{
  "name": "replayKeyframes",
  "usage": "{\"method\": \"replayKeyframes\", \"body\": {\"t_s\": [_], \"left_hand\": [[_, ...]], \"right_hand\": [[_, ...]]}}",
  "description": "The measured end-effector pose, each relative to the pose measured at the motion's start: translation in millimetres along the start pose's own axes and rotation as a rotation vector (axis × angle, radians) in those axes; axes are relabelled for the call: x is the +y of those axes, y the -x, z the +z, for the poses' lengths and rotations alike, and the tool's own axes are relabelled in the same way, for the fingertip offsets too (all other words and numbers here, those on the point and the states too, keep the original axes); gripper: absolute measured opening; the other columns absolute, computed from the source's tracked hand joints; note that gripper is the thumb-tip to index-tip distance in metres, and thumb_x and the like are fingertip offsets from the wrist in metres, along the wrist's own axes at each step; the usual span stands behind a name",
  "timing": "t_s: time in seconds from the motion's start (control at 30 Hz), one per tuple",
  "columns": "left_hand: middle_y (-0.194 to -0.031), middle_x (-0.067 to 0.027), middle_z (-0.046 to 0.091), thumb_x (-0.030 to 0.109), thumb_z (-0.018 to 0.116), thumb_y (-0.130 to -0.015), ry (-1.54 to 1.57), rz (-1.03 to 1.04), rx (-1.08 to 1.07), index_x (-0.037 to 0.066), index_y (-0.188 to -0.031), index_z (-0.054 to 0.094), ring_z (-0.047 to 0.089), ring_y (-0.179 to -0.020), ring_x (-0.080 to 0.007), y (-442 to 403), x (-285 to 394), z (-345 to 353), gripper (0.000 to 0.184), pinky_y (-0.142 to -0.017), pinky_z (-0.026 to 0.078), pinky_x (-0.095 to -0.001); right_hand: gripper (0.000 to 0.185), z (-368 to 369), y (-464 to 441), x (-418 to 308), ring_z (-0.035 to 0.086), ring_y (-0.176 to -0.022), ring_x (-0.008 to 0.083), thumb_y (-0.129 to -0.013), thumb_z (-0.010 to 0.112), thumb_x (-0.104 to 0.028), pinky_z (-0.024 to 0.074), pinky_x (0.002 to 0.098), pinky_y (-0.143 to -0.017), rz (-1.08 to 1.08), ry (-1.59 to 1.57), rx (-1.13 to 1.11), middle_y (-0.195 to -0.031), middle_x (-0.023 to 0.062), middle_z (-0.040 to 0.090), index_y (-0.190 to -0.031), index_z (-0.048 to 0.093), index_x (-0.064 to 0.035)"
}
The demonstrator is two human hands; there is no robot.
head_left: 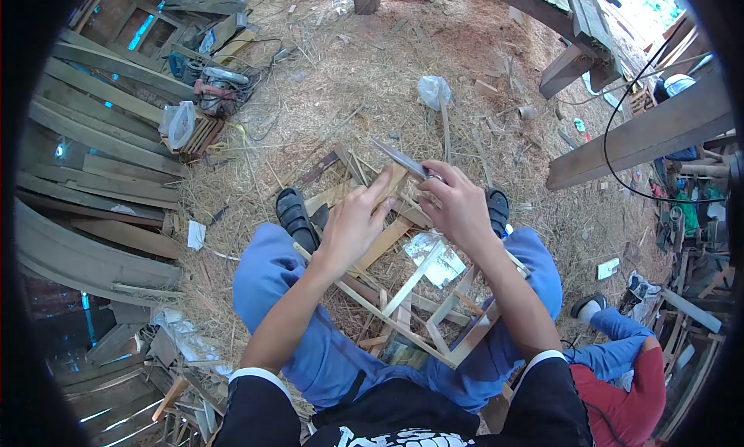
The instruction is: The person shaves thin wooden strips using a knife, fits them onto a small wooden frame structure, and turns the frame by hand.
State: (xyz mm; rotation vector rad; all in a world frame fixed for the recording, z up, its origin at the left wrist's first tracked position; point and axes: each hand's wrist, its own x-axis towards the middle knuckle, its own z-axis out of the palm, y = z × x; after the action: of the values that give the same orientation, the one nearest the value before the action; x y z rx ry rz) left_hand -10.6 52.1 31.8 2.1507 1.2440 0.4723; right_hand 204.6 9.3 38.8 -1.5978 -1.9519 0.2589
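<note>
In front of my knees, my left hand (359, 218) is closed on a small strip of wood (396, 180), with the index finger lying along it. My right hand (457, 203) grips a tool with a long pointed metal blade (399, 158); its handle is mostly hidden in the fingers. The blade points up and left and lies at or just above the wood strip; whether they touch I cannot tell. Below my hands, a frame of thin wooden slats (415, 279) rests across my lap and between my legs.
Wood offcuts (387, 244) and a silvery sheet (435, 259) lie between my feet. Straw and shavings cover the ground. Ahead is a plastic bag (434, 93). Power tools (217, 90) stand at left. A beam (635, 133) juts in at right. A person in red (628, 393) sits close at lower right.
</note>
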Motion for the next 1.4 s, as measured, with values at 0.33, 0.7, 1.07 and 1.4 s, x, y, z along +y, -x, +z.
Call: {"method": "replayKeyframes", "body": {"t_s": [0.33,0.7,1.07,1.4], "left_hand": [[-0.097,-0.0214,0.067,0.029,0.061,-0.103,-0.004,-0.037,-0.010,0.020,-0.157,0.045,0.068,-0.092,-0.0408,-6,3,-10,0.058,-0.083,0.053,-0.0497],[-0.119,-0.0240,0.071,0.024,0.067,-0.100,0.075,-0.107,0.162,0.018,-0.158,0.043,0.070,-0.107,-0.0420,-10,13,-26,0.064,-0.089,0.055,-0.0457],[-0.130,-0.0229,0.069,0.017,0.064,-0.103,0.135,-0.249,0.339,0.014,-0.163,0.034,0.071,-0.104,-0.0205,-17,-20,-47,0.068,-0.089,0.056,-0.0355],[-0.119,-0.0238,0.073,0.019,0.064,-0.103,0.315,-0.057,0.535,0.008,-0.162,0.033,0.073,-0.101,-0.0231,-29,-41,-22,0.067,-0.086,0.056,-0.0374]], "right_hand": [[0.014,4,-4,3,0.069,-0.097,0.0230,-0.079,0.080,-0.009,0.0583,0.0363,-0.081,0.013,-0.098,0.071,-0.132,0.0051,0.066,-0.092,0.077,-0.0087],[0.016,-27,-16,12,0.068,-0.107,0.0256,-0.093,0.074,-0.013,0.0562,0.0367,-0.087,0.245,-0.380,0.284,-0.134,0.0159,0.063,-0.107,0.077,-0.0067],[0.052,-19,5,50,0.047,-0.135,0.0444,-0.088,0.077,-0.015,0.0408,0.0501,-0.114,0.460,0.104,0.117,-0.150,0.0284,0.043,-0.137,0.061,-0.0079],[0.068,-36,4,68,0.055,-0.134,0.0323,-0.085,0.078,-0.012,0.0428,0.0415,-0.114,0.482,-0.098,0.330,-0.146,0.0244,0.055,-0.147,0.053,0.0002]]}}
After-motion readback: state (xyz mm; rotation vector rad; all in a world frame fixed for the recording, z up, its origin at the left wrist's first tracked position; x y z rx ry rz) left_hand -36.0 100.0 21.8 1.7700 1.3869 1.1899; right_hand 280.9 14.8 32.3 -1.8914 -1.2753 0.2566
